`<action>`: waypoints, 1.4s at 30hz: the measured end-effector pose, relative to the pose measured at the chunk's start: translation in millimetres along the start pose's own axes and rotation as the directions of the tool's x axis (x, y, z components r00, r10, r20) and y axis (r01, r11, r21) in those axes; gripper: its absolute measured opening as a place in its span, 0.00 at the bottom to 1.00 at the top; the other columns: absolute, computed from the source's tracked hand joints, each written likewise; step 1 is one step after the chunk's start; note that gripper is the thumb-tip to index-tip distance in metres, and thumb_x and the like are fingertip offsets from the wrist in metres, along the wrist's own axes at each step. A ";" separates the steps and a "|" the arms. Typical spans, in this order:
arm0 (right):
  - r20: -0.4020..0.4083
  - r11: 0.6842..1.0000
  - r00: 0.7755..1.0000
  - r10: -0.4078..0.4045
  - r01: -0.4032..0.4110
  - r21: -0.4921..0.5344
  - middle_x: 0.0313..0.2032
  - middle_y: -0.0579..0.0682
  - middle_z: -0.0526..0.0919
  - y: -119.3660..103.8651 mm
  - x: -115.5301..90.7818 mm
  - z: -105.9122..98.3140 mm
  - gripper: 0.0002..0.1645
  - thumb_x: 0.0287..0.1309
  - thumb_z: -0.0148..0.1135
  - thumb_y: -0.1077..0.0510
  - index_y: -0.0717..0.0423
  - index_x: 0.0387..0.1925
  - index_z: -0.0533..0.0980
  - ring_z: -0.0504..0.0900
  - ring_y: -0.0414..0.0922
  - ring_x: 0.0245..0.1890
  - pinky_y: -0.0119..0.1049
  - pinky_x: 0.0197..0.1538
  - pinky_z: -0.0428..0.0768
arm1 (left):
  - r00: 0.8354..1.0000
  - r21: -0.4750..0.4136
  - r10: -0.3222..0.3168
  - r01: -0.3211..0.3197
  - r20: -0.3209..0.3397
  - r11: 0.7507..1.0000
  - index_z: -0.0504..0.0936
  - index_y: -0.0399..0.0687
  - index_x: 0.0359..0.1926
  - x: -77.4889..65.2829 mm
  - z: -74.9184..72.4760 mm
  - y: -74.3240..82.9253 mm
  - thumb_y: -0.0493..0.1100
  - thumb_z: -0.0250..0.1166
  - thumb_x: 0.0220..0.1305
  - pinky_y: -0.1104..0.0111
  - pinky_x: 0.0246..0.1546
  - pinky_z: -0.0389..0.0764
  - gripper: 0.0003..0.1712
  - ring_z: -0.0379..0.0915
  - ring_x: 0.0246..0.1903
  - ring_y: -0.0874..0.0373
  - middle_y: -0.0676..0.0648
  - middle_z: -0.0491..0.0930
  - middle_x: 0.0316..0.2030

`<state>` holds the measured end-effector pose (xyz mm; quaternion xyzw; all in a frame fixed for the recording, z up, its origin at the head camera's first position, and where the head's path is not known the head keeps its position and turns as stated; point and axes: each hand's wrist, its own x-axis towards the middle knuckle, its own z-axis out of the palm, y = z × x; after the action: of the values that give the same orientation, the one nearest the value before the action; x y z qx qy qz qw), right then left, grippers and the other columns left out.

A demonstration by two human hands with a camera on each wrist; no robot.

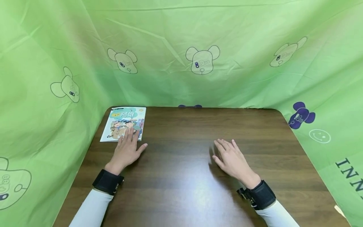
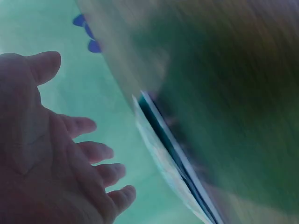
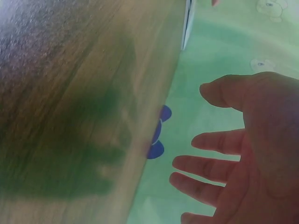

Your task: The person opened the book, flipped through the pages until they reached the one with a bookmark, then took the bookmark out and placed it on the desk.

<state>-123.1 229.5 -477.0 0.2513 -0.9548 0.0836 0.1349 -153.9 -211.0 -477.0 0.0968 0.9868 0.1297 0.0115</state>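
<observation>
A thin picture book [image 1: 129, 115] with an illustrated cover lies at the table's far left corner. Over its lower edge my left hand [image 1: 126, 153] reaches with straight fingers, thumb spread to the side. In the left wrist view the edge of the book [image 2: 175, 163] shows its cover slightly lifted from the pages, with the fingers apart from it. My right hand [image 1: 232, 159] hovers above the bare wood at the right, fingers extended and holding nothing. The right wrist view has that hand [image 3: 271, 154] with fingers spread and palm facing the camera.
A dark brown wooden table [image 1: 181, 138] with rounded far corners reflects light near its middle. Green cloth [image 1: 158, 85] printed with bear heads hangs behind and along both sides. A small pale object [image 1: 339, 210] sits at the right edge.
</observation>
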 end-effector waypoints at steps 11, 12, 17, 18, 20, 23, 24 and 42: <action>-0.013 1.000 1.000 -0.024 0.024 0.002 0.60 0.65 0.77 -5.7 -0.9 0.0 0.37 0.59 0.61 0.44 0.64 0.63 0.73 0.73 0.61 0.61 0.64 0.68 0.56 | 0.997 -0.019 -0.056 0.057 0.058 0.998 0.45 0.37 0.77 17.8 0.0 -39.3 0.63 0.48 0.71 0.34 0.67 0.36 0.48 0.31 0.72 0.27 0.25 0.37 0.75; -0.014 1.000 1.000 -0.025 0.025 0.002 0.59 0.65 0.77 -5.8 -1.0 0.1 0.37 0.59 0.62 0.44 0.64 0.63 0.73 0.73 0.61 0.60 0.64 0.68 0.56 | 0.996 -0.019 -0.054 0.055 0.068 0.998 0.45 0.37 0.77 19.6 -0.4 -41.1 0.62 0.47 0.71 0.34 0.67 0.36 0.48 0.31 0.72 0.27 0.25 0.37 0.75; -0.016 1.000 0.999 -0.029 0.029 0.001 0.59 0.65 0.77 -6.2 -2.0 1.8 0.37 0.58 0.62 0.45 0.64 0.62 0.73 0.74 0.60 0.60 0.65 0.68 0.57 | 0.986 -0.019 -0.062 0.066 0.156 0.998 0.42 0.38 0.78 27.2 -1.1 -49.3 0.63 0.44 0.72 0.34 0.67 0.32 0.47 0.27 0.72 0.28 0.25 0.34 0.75; -0.015 0.999 0.999 -0.032 0.032 -0.002 0.59 0.65 0.77 -6.5 -2.2 2.1 0.37 0.58 0.62 0.45 0.64 0.62 0.73 0.74 0.60 0.60 0.65 0.67 0.57 | 0.983 -0.024 -0.069 0.074 0.172 0.997 0.42 0.39 0.78 28.1 -1.0 -50.7 0.64 0.44 0.72 0.33 0.66 0.32 0.47 0.26 0.72 0.28 0.26 0.33 0.75; -0.006 0.999 0.999 -0.032 0.032 -0.003 0.59 0.65 0.77 -7.3 -2.5 2.3 0.37 0.59 0.62 0.45 0.64 0.63 0.73 0.74 0.60 0.60 0.65 0.68 0.57 | 0.974 -0.028 -0.085 0.093 0.208 0.995 0.40 0.40 0.78 29.4 0.3 -54.6 0.65 0.42 0.72 0.32 0.65 0.31 0.48 0.24 0.72 0.29 0.27 0.31 0.75; 0.015 1.000 0.999 -0.029 0.029 -0.005 0.60 0.64 0.77 -9.4 -2.7 1.7 0.37 0.60 0.61 0.44 0.63 0.63 0.72 0.74 0.59 0.60 0.64 0.68 0.57 | 0.964 -0.030 -0.101 0.112 0.246 0.993 0.39 0.42 0.79 29.9 2.2 -58.7 0.67 0.40 0.72 0.29 0.63 0.31 0.48 0.22 0.72 0.30 0.27 0.30 0.75; 0.023 1.000 0.999 -0.027 0.027 -0.006 0.60 0.64 0.77 -9.8 -2.7 1.8 0.37 0.60 0.60 0.44 0.63 0.64 0.72 0.74 0.59 0.61 0.64 0.68 0.57 | 0.961 -0.030 -0.105 0.117 0.254 0.993 0.39 0.42 0.79 29.7 2.8 -59.3 0.67 0.40 0.71 0.28 0.62 0.30 0.49 0.21 0.72 0.30 0.27 0.29 0.75; 0.012 0.999 0.999 -0.046 0.046 -0.022 0.58 0.63 0.78 -16.9 -5.0 8.6 0.36 0.58 0.64 0.45 0.63 0.62 0.73 0.75 0.59 0.59 0.65 0.66 0.60 | 0.960 -0.051 -0.134 0.151 0.245 0.987 0.42 0.41 0.78 12.9 8.0 -34.7 0.67 0.43 0.70 0.26 0.60 0.30 0.49 0.22 0.72 0.28 0.26 0.31 0.75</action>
<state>-112.3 215.2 -485.1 0.2721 -0.9504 0.0684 0.1339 -172.7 -239.3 -493.7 0.0401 0.9773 0.1500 0.1440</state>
